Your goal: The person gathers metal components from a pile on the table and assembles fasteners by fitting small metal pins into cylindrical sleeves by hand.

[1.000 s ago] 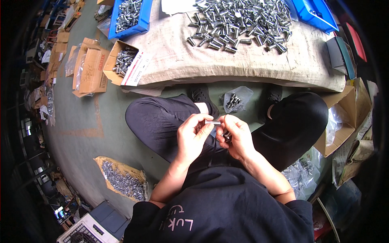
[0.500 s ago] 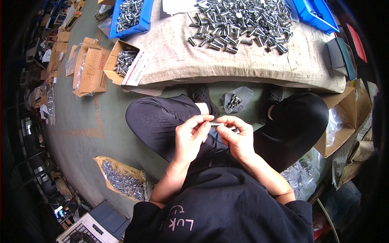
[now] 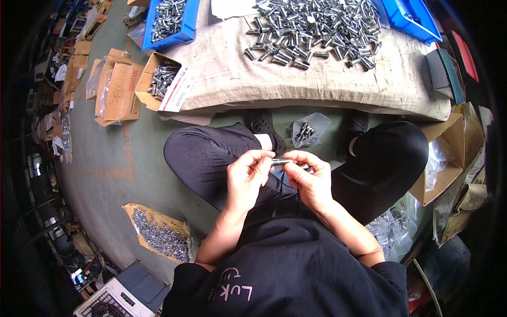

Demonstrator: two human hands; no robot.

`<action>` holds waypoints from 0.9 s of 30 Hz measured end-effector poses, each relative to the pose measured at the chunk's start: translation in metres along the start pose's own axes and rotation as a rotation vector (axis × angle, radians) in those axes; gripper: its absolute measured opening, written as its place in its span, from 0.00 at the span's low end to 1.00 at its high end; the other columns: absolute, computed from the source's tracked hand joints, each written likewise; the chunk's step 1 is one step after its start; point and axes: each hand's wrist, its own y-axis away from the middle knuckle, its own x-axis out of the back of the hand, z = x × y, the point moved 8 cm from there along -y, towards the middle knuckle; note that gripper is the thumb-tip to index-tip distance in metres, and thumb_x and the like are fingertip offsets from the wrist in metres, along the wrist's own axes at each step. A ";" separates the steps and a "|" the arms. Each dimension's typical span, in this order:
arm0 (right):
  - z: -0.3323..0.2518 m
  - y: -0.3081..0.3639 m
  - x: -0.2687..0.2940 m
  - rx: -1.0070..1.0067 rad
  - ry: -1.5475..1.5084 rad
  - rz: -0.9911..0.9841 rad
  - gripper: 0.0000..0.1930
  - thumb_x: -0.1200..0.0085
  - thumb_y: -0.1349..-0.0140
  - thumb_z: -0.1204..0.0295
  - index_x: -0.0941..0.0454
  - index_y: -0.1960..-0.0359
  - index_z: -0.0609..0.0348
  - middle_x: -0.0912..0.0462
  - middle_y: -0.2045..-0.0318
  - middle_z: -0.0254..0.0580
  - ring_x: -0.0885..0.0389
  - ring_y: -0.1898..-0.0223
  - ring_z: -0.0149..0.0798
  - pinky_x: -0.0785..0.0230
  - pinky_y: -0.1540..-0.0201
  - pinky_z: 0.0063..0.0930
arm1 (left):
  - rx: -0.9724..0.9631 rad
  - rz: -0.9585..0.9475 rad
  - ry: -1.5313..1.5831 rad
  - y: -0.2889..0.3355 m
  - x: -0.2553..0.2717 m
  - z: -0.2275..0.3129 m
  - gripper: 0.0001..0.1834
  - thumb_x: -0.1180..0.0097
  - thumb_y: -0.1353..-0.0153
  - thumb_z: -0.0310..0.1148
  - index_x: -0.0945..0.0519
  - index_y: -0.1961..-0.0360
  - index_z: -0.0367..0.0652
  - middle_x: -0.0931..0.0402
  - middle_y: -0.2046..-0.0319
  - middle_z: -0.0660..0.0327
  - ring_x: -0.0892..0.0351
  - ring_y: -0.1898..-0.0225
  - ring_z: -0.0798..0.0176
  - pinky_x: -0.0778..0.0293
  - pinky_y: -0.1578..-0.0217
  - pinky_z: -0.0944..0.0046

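Observation:
A short, shiny metal pin [image 3: 280, 161] lies level between my two hands, above my lap. The thumb and fingers of my left hand [image 3: 244, 178] close on its left end. My right hand [image 3: 312, 184] pinches the other end between thumb and forefinger. More metal [image 3: 308, 168] shows between the curled fingers of that hand, mostly hidden. Ahead, a large pile of headed metal pins [image 3: 317, 34] spreads over a cloth-covered table [image 3: 237, 87]. On the floor beyond my hands sits a clear plastic bag [image 3: 316, 132] with several dark metal pieces inside.
Blue bins [image 3: 182, 34] stand at the table's far corners. An open carton of pins [image 3: 153, 79] is at its left edge, near another cardboard box [image 3: 119, 95]. A tray of small metal parts [image 3: 145, 240] lies at left; a carton [image 3: 449, 153] and bagged parts [image 3: 391, 232] are at right.
My fingertips have shifted slightly apart, so more of the metal pin shows between them. My left hand has moved a little left.

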 end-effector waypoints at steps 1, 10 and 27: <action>0.000 0.000 -0.001 0.008 0.012 -0.005 0.10 0.44 0.47 0.78 0.25 0.63 0.66 0.25 0.80 0.34 0.34 0.84 0.21 0.45 0.83 0.13 | -0.019 0.007 -0.014 0.000 0.001 0.002 0.11 0.49 0.43 0.24 0.28 0.58 0.32 0.27 0.73 0.62 0.35 0.79 0.78 0.40 0.80 0.79; 0.005 -0.001 0.001 -0.030 -0.068 0.004 0.10 0.43 0.48 0.78 0.23 0.62 0.64 0.25 0.79 0.29 0.35 0.84 0.18 0.44 0.82 0.10 | -0.093 0.076 0.025 0.000 -0.007 0.016 0.14 0.46 0.45 0.22 0.28 0.56 0.33 0.27 0.71 0.65 0.35 0.76 0.81 0.37 0.74 0.82; 0.009 -0.003 -0.002 -0.084 -0.193 -0.057 0.09 0.46 0.45 0.74 0.25 0.64 0.65 0.25 0.79 0.36 0.34 0.84 0.23 0.44 0.83 0.14 | -0.175 -0.024 -0.113 0.001 -0.012 0.021 0.15 0.52 0.46 0.18 0.32 0.55 0.33 0.28 0.63 0.59 0.33 0.71 0.76 0.35 0.74 0.78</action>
